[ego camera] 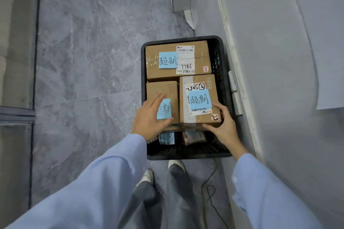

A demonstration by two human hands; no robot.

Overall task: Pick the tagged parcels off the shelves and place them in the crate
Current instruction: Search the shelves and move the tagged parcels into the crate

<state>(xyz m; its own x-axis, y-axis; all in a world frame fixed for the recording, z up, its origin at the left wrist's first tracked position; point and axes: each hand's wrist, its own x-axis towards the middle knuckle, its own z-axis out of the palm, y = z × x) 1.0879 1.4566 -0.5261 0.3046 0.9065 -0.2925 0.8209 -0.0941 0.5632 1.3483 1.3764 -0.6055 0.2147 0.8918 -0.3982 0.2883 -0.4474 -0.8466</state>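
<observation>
Left hand [150, 115] lies across the near left corner of the left parcel [162, 89], fingers stretched over its top and partly covering its blue tag [164, 108], thumb hooked along the near edge. Right hand [224, 126] grips the near right corner of the right parcel [214, 89], fingers wrapped up its right side and thumb pressed along the near edge.

The two brown cardboard boxes sit side by side, touching, in the near half of the black crate [143, 80], just right of the frame's centre. The right parcel carries a white label marked 2805 and a blue note [200, 99] with black handwriting. Behind them, filling the crate's far end, lies a wider far parcel [162, 72] with its own blue note [167, 60] and a white label [185, 61] reading 7786. Under the two held boxes, toward the near wall of the crate, parts of lower parcels [193, 137] show, one with a blue tag.

The crate stands on a grey marbled tile floor [83, 61], close against a pale wall [279, 61] on the right of the frame. Light blue sleeves [111, 173] run up from the lower corners. Between them are grey trousers and two pale shoes [147, 176] just short of the crate, and a thin black cable [210, 191] loops on the floor at lower right.
</observation>
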